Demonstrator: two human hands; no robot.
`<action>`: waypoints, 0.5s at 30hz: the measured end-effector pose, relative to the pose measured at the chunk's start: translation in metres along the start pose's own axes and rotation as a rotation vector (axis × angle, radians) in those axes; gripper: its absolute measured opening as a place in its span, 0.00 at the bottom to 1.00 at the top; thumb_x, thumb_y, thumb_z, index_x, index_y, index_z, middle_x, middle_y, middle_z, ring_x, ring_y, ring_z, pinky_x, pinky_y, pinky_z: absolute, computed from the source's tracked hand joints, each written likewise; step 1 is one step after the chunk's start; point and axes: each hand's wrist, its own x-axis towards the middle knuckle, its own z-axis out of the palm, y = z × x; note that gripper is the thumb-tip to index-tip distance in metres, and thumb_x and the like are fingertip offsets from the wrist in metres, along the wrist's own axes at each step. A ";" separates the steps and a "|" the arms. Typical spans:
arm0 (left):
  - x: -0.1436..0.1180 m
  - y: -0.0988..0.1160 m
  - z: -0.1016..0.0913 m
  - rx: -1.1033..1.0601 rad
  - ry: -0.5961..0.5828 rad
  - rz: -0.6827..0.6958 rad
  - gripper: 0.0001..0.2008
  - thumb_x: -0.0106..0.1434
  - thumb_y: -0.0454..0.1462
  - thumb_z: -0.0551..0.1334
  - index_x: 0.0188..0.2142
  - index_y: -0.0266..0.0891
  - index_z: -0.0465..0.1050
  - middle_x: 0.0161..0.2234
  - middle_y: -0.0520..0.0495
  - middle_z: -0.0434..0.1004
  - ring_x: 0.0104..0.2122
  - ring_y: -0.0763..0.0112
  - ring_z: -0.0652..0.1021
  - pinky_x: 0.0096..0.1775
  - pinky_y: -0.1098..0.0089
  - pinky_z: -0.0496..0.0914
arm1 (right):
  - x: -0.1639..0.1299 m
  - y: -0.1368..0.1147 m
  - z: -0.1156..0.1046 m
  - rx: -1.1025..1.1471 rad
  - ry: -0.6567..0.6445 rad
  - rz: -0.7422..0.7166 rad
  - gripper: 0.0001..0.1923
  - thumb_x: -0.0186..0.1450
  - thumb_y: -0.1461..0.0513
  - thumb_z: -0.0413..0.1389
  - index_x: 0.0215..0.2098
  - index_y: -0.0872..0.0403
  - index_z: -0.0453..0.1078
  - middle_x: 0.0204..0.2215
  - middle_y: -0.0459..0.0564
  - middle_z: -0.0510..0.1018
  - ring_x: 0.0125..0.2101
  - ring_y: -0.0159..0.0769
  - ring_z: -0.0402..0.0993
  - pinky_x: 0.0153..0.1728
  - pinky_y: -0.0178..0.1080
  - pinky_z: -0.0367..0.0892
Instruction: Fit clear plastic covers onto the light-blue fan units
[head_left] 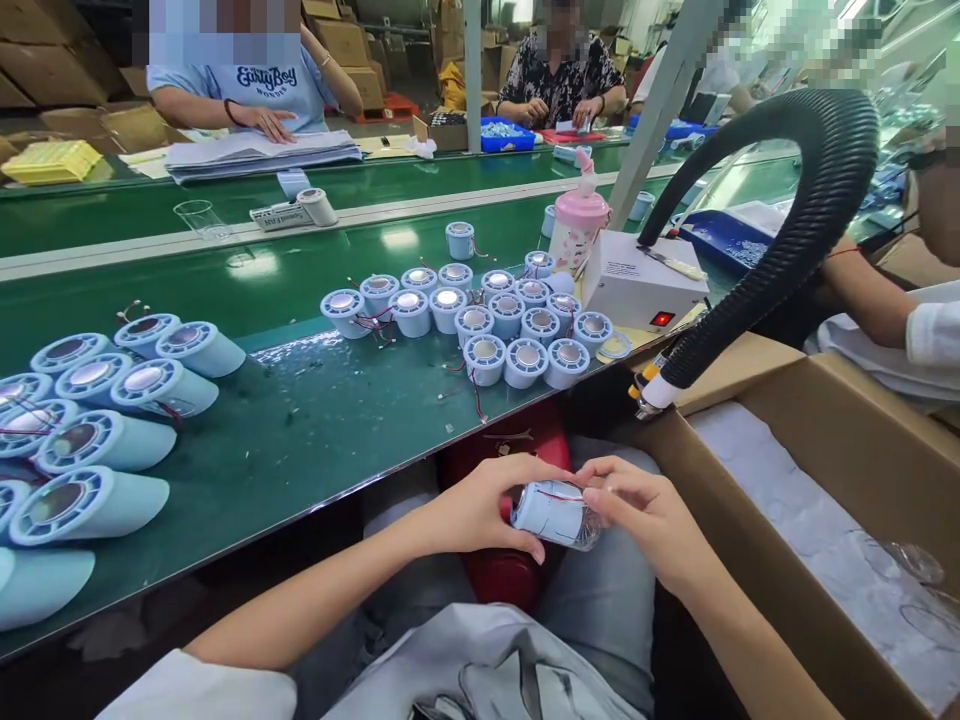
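Lower centre: left hand (480,510) and right hand (645,515) pinch one housing (551,512); many housings (480,320) wait mid-frame.

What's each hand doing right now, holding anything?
Left hand: closed around the pale blue cylinder part, over the lap.
Right hand: fingertips pinching the same part's right end, where a clear piece sits.
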 end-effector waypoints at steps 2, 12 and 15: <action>-0.001 0.003 0.002 -0.120 -0.041 -0.072 0.34 0.50 0.40 0.73 0.57 0.45 0.68 0.51 0.42 0.74 0.49 0.59 0.75 0.50 0.61 0.69 | 0.001 0.003 -0.003 0.126 0.013 0.052 0.19 0.57 0.53 0.65 0.14 0.54 0.71 0.38 0.53 0.76 0.37 0.39 0.74 0.32 0.36 0.71; -0.008 0.013 0.004 -0.618 0.004 -0.303 0.35 0.51 0.37 0.72 0.57 0.45 0.64 0.57 0.39 0.67 0.46 0.62 0.77 0.42 0.64 0.74 | -0.023 0.016 -0.009 -0.502 -0.047 -0.472 0.24 0.59 0.63 0.65 0.53 0.42 0.70 0.57 0.49 0.73 0.57 0.45 0.68 0.59 0.48 0.64; -0.009 0.018 0.001 -0.543 -0.011 -0.256 0.36 0.51 0.36 0.73 0.58 0.46 0.64 0.57 0.41 0.68 0.46 0.63 0.76 0.44 0.67 0.73 | -0.025 0.015 -0.010 -0.427 -0.084 -0.433 0.23 0.61 0.62 0.64 0.53 0.42 0.68 0.57 0.48 0.73 0.56 0.42 0.69 0.55 0.41 0.69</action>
